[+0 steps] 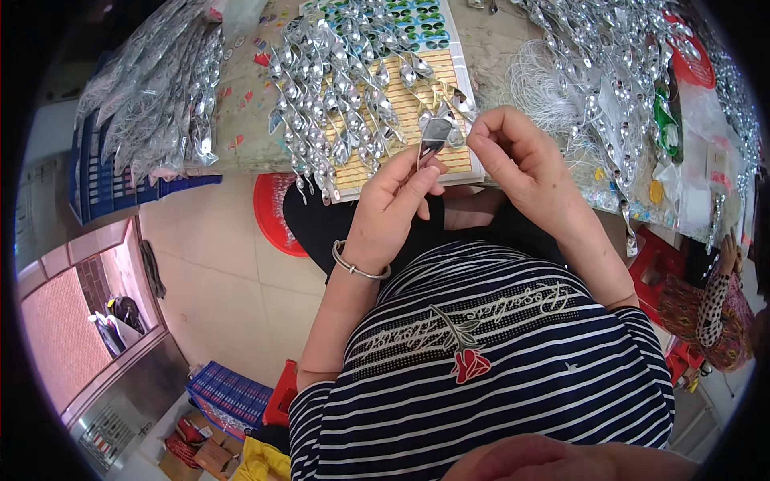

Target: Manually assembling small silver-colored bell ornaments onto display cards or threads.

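Note:
My left hand [395, 204], with a bangle on its wrist, pinches a shiny silver-grey piece [435, 133] with a rounded, mirror-like end between thumb and fingers. Just to its right, my right hand [520, 156] has thumb and forefinger pressed together; whatever is between them is too small to make out. Beneath and beyond both hands lies a board [459, 64] with a yellow striped sheet [393, 164] and green round stickers [429, 18]. Across its left part are spread several twisted silver spiral ornaments [333, 104].
Bagged silver spirals [172, 104] lie over a blue crate [92, 172] at the left. White thread [536, 88] lies tangled right of the board, beside more spirals [605, 72]. A red stool [273, 216] stands below the table [249, 152]. Another person's patterned sleeve [710, 305] shows far right.

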`<state>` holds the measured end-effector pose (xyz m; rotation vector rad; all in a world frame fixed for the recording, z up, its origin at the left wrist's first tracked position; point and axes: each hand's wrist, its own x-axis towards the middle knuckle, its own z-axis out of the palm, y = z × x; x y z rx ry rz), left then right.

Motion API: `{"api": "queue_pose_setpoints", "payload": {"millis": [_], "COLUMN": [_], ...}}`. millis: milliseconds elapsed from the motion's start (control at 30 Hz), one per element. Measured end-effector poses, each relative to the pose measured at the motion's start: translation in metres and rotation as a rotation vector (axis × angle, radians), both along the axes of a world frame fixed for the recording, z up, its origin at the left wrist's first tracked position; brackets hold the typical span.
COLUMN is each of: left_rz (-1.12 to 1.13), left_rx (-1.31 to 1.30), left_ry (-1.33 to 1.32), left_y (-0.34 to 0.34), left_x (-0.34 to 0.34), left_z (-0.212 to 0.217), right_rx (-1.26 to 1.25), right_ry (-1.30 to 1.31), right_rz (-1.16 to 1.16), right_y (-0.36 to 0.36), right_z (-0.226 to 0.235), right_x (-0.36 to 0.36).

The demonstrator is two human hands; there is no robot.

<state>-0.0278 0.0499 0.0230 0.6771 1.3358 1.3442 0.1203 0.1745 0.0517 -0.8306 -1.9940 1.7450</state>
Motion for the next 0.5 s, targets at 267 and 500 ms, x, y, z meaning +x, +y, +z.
{"api": "queue_pose_setpoints", "payload": {"millis": [267,500], "left_rz": [0.073,0.105], "left_rx": [0.041,0.061], "left_ry": [-0.047,-0.048], "left_y": [-0.0067,-0.0097], "left_x": [0.0019,0.0013], "left_z": [-0.0020,-0.0031], "right_rx": [0.158,0.169], "right_ry": [0.003,-0.030], "right_rz": [-0.076,-0.087], "right_y": [-0.0030,-0.0031], "right_z": [-0.0003,-0.0028], "right_x": [-0.0052,-0.0048]}}
